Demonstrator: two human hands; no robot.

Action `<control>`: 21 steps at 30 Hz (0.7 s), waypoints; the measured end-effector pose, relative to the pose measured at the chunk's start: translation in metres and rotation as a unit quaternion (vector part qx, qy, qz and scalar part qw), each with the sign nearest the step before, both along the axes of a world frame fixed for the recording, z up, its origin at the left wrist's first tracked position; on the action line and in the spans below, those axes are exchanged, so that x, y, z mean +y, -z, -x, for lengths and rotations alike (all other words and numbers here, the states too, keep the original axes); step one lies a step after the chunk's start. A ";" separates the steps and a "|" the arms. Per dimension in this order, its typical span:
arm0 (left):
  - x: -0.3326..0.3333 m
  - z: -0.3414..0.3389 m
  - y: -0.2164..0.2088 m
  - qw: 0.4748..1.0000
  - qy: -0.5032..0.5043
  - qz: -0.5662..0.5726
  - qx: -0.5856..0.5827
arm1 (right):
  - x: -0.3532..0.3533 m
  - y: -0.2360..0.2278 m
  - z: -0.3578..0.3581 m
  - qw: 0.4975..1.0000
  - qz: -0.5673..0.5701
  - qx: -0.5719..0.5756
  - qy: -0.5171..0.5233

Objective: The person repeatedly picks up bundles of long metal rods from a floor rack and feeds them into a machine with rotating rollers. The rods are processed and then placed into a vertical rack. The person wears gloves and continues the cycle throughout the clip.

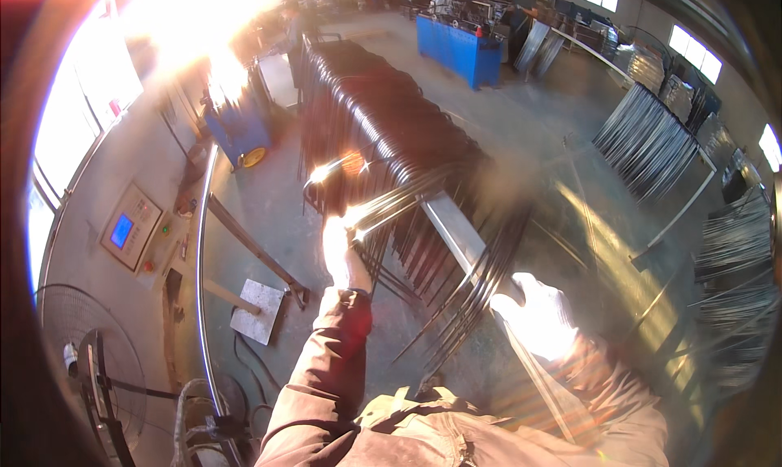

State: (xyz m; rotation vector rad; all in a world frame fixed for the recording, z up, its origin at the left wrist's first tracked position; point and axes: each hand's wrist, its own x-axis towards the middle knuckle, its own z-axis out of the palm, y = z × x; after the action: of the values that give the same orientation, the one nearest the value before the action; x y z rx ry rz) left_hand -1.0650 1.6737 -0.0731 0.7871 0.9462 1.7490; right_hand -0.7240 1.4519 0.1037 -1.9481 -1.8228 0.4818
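Observation:
My left hand (339, 251), in a white glove bleached by sunlight, is closed around one end of a bundle of thin bent metal rods (403, 200). These rods run to the right, over a flat metal rail (452, 229). On the rail's near part, my right hand (539, 314), also in a white glove, has its fingers curled at a cluster of dark metal rods (479, 292) hanging across it. Its fingertips are partly lost in glare. Beyond both hands, a long dense row of dark bent rods (383, 100) hangs along the same rail.
At left are a control panel (130, 226) with a lit screen, a wire-guarded fan (94, 369) and a metal plate (259, 310) on the floor. More rods (643, 141) hang on a rack at right. A person (521, 15) stands by a blue machine (458, 51) at the back.

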 end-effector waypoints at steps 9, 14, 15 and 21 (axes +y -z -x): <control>0.040 -0.019 -0.091 0.925 -0.147 -0.144 0.319 | 0.076 0.012 0.025 0.998 -0.043 -0.053 -0.017; 0.140 0.095 -0.053 0.940 -0.254 0.041 0.222 | 0.097 0.009 0.047 0.996 -0.072 -0.057 -0.020; 0.156 0.103 -0.053 0.953 -0.210 0.021 0.218 | 0.107 0.007 0.053 0.996 -0.066 -0.066 -0.008; 0.210 -0.024 -0.078 0.953 -0.021 -0.130 0.274 | 0.168 0.010 0.084 0.993 -0.025 -0.108 0.036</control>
State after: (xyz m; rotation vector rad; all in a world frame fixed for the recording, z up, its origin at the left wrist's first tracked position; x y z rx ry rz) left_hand -1.0409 1.8840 0.0049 1.4857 1.1038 1.7452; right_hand -0.8076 1.6201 0.0936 -2.0911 -1.8640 0.2068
